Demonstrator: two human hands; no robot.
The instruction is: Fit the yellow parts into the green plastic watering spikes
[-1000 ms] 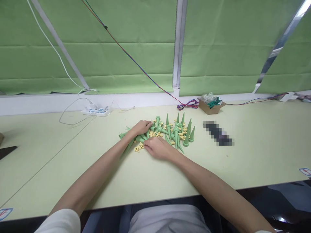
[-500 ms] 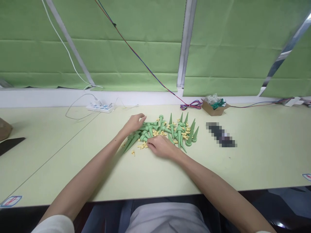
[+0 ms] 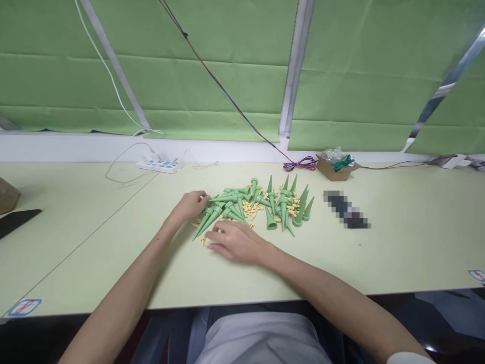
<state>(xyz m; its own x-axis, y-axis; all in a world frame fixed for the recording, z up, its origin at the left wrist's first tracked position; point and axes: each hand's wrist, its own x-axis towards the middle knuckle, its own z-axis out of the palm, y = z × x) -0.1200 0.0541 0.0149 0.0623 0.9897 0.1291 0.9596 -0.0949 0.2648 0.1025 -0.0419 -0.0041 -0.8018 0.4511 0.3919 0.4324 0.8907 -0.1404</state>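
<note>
Two hands point(image 3: 238, 242), many cones point(image 3: 302, 208), yellow pieces point(image 3: 250, 208)

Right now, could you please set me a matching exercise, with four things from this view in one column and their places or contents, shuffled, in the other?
Things:
1. Left hand
2. Right hand
3. Cardboard box
4. Power strip

Places or contents:
A. White, at the back left of the tabletop
B. At the left end of the green plastic spikes
C. Filled with clear and green material
D. Beside a stray yellow piece, near the front

Pairs: 1-B, 2-D, 3-C, 4-A
</note>
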